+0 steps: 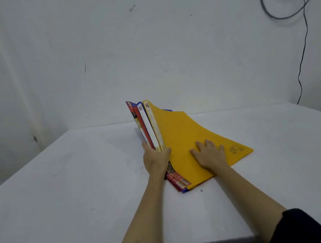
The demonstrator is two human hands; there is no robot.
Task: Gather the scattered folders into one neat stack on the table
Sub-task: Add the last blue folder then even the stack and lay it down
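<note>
Yellow folder (pixel 186 138) tops the folder bundle (pixel 148 126) tilted up off the white table (pixel 63 179) near its centre, left hand (pixel 155 159) clamped around the spine edges, right hand (pixel 210 155) flat with fingers spread, pressing the yellow cover.

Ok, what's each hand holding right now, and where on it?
Left hand grips the bundle of folders by its spine edges, near the lower end. Right hand lies flat on the yellow folder, no grip.
</note>
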